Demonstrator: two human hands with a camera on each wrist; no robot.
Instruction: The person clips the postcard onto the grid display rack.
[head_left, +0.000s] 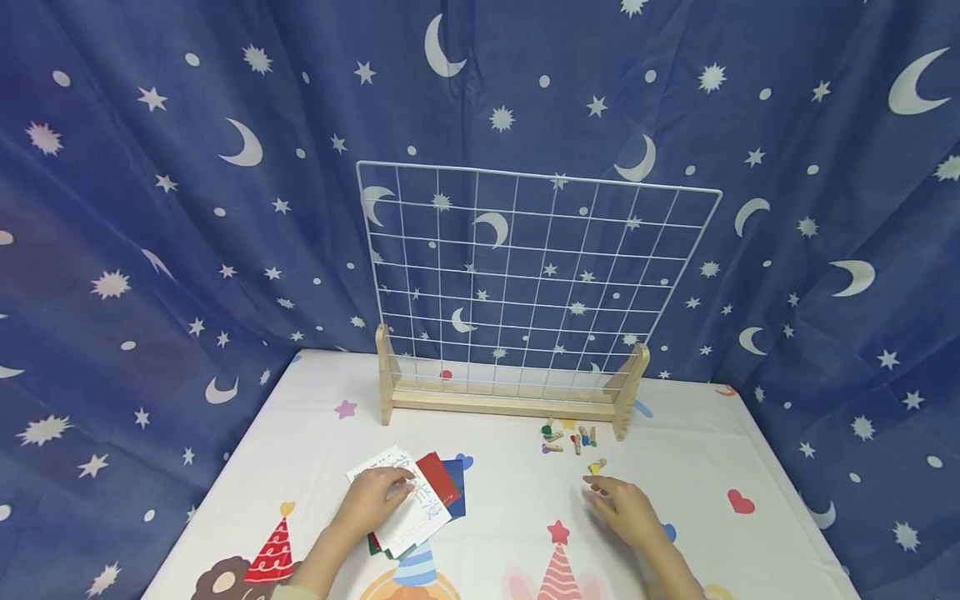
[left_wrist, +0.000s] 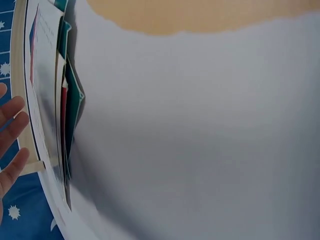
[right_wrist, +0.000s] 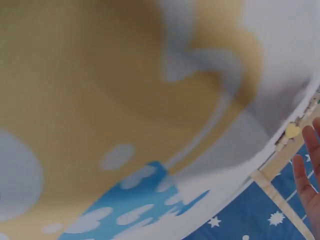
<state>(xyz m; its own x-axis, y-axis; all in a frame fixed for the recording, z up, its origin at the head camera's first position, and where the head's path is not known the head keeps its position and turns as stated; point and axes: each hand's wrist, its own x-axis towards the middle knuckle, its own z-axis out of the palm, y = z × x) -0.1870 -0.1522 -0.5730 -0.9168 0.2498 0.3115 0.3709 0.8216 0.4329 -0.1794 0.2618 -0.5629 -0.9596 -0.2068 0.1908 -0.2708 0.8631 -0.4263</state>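
Observation:
My left hand (head_left: 372, 502) is over a loose pile of paper cards, its fingers relaxed and gripping nothing. On top lies a white card (head_left: 422, 518) with blue handwriting; a red card (head_left: 439, 477) and a blue card (head_left: 457, 473) stick out at its right. Green edges (left_wrist: 75, 97) show beneath the pile in the left wrist view. Close to a small wooden clothespin with a yellow heart (head_left: 597, 467) is my right hand (head_left: 626, 510), fingers loosely bent and holding nothing. More small clothespins (head_left: 553, 447) with coloured decorations lie scattered behind it.
A white wire grid (head_left: 532, 275) stands upright in a wooden base (head_left: 502, 405) at the back of the table. The white tablecloth (head_left: 510, 475) has printed party figures. A blue curtain (head_left: 187, 250) with moons and stars surrounds the table.

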